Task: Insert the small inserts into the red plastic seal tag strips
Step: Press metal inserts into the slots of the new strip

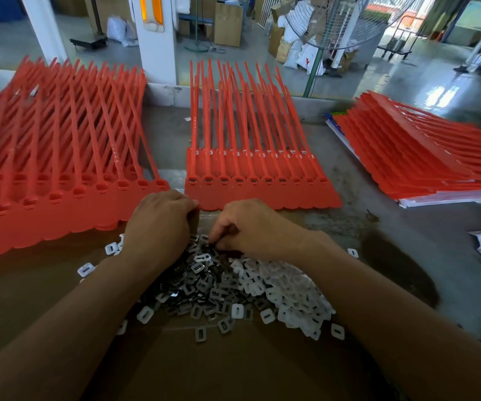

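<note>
A heap of small inserts lies on brown cardboard in front of me: grey metal ones on the left, white plastic ones on the right. My right hand rests on the heap's far edge, thumb and fingers curled, pinching at the grey inserts. My left hand is curled over the heap's far left edge; what its fingers hold is hidden. Just beyond the hands lies a red seal tag strip sheet with inserts showing in its row of sockets.
A large stack of red strips lies to the left with open sockets. Another red stack sits at right on white sheets. Loose white inserts are scattered around. A white pillar and a big fan stand behind the bench.
</note>
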Motion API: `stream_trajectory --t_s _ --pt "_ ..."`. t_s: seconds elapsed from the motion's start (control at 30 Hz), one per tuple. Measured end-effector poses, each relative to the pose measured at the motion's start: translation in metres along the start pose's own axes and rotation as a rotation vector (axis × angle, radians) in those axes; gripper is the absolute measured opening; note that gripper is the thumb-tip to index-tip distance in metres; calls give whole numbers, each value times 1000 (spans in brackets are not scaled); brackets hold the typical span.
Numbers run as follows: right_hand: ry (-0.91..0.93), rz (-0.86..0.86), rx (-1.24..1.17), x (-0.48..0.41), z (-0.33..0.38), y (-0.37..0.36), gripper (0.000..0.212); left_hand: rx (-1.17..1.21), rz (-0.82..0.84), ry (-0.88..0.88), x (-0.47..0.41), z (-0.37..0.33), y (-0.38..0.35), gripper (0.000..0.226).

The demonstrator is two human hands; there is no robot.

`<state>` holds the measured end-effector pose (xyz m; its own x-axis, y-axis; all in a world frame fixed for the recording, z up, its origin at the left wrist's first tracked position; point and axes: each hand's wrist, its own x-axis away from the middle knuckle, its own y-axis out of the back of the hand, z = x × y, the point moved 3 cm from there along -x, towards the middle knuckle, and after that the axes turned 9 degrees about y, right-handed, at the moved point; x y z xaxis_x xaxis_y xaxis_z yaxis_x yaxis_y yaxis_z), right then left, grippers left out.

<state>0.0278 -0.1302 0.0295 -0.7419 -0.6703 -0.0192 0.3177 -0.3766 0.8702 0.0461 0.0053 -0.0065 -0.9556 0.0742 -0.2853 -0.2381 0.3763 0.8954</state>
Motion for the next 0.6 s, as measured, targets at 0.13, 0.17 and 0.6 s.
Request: stream_trajectory --t_s 0.13,0.17,0.6 --pt "1 -9 -36 0 -4 -2 11 -1 7 -6 0 0 0 34" --pt "-6 -19 -60 1 -6 -2 10 -4 7 -7 0 0 0 34" --pt "-147 -197 -195 20 -41 32 17 6 -2 7 0 0 -1 34"
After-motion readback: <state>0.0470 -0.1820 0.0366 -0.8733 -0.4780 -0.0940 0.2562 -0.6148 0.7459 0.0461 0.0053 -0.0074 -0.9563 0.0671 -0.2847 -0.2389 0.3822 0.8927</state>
